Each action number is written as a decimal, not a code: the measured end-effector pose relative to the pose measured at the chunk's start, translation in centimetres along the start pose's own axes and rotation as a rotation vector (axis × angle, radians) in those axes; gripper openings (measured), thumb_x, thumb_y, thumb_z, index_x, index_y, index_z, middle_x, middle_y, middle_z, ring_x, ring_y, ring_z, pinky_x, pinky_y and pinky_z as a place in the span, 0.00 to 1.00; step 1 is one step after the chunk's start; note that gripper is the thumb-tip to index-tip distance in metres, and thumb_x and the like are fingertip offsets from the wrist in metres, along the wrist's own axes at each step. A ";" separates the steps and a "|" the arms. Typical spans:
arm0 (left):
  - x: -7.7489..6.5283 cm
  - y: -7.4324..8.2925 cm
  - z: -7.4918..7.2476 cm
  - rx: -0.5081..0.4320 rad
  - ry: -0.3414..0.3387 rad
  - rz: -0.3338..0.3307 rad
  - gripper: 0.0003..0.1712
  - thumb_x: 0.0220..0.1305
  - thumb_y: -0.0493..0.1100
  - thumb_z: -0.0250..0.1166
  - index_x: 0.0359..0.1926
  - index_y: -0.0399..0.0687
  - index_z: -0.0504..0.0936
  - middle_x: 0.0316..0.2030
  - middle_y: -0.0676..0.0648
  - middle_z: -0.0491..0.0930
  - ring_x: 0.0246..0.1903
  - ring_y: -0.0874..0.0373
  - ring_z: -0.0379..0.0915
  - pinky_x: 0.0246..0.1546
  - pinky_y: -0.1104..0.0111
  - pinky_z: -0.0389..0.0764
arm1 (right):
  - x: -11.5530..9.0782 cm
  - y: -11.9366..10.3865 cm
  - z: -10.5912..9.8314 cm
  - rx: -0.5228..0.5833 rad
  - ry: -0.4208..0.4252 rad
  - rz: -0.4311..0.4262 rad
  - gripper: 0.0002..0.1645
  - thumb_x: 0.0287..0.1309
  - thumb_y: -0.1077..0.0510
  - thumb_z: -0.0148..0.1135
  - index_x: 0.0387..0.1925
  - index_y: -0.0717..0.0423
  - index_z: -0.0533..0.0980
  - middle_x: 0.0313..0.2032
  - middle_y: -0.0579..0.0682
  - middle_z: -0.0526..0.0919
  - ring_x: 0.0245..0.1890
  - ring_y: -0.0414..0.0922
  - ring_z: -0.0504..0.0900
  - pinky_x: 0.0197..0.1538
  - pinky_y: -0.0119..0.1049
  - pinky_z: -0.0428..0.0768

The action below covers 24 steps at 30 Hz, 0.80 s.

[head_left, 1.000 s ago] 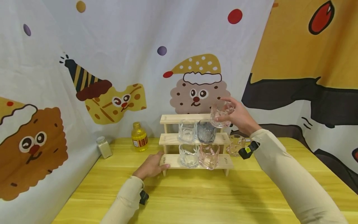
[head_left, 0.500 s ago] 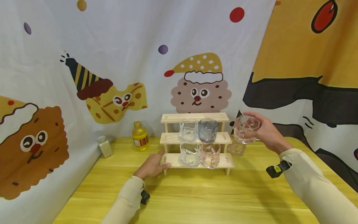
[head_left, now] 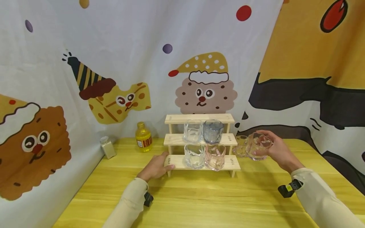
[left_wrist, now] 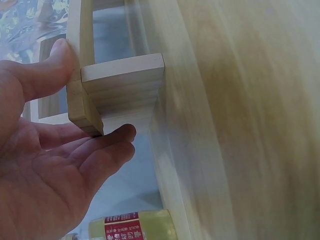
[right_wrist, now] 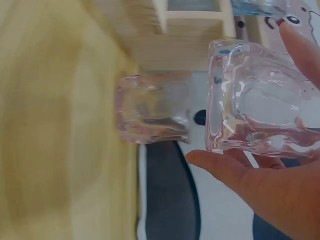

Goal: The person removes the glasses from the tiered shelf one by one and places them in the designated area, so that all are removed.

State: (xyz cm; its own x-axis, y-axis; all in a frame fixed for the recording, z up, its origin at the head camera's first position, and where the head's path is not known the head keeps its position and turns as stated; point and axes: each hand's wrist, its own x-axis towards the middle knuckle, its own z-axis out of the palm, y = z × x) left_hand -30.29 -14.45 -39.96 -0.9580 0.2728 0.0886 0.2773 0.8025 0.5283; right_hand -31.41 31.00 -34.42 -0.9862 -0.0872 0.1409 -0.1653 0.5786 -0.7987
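Observation:
My right hand (head_left: 281,154) grips a pale pink glass tumbler (head_left: 258,146) by its side, right of the wooden three-step stand (head_left: 173,139). In the right wrist view, the held tumbler (right_wrist: 262,95) is well clear of the tabletop. Another pinkish tumbler (head_left: 240,147) stands on the table between it and the stand. My left hand (head_left: 155,167) holds the left end of the lowest step, thumb on the board and fingers beneath it. On that step are a clear tumbler (head_left: 195,156) and a pink one (head_left: 215,157); a clear tumbler (head_left: 193,131) and a smoky-blue one (head_left: 213,131) occupy the middle step.
The top step (head_left: 199,118) bears nothing. Behind the left hand stand a yellow bottle (head_left: 143,138) and a small white-filled jar (head_left: 107,147). A printed cloth (head_left: 137,38) hangs close behind the wooden table (head_left: 185,202).
My right hand has carried the pink tumbler from in front of the top step out to the right and down, beside the standing tumbler. The left hand stays on the stand.

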 end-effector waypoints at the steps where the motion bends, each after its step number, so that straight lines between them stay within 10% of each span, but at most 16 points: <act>1: 0.0 0.0 0.0 -0.001 0.001 0.006 0.35 0.66 0.50 0.68 0.67 0.36 0.69 0.53 0.32 0.82 0.54 0.41 0.79 0.57 0.49 0.77 | -0.1 0.3 0.2 -0.001 -0.001 -0.001 0.59 0.47 0.57 0.80 0.75 0.57 0.55 0.56 0.62 0.70 0.61 0.64 0.72 0.51 0.48 0.81; 13: 0.0 0.0 0.1 0.004 0.010 0.005 0.34 0.66 0.50 0.68 0.66 0.37 0.69 0.53 0.33 0.83 0.53 0.42 0.79 0.55 0.49 0.77 | -1.0 2.9 3.0 -0.010 -0.013 0.040 0.58 0.42 0.62 0.81 0.72 0.64 0.58 0.46 0.60 0.76 0.44 0.48 0.81 0.38 0.33 0.80; 24: 0.0 -0.3 0.2 0.004 0.012 0.008 0.35 0.67 0.50 0.68 0.67 0.37 0.69 0.52 0.33 0.83 0.51 0.42 0.80 0.53 0.50 0.78 | -0.8 3.5 4.6 -0.007 -0.051 0.025 0.62 0.37 0.67 0.82 0.74 0.62 0.58 0.51 0.66 0.76 0.55 0.65 0.80 0.39 0.35 0.82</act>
State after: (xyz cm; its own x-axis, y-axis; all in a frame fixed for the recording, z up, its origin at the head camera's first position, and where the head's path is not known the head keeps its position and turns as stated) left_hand -30.34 -14.55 -40.28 -0.9565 0.2728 0.1034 0.2855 0.8026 0.5237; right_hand -31.22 29.31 -40.03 -0.9893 -0.1138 0.0912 -0.1410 0.5868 -0.7974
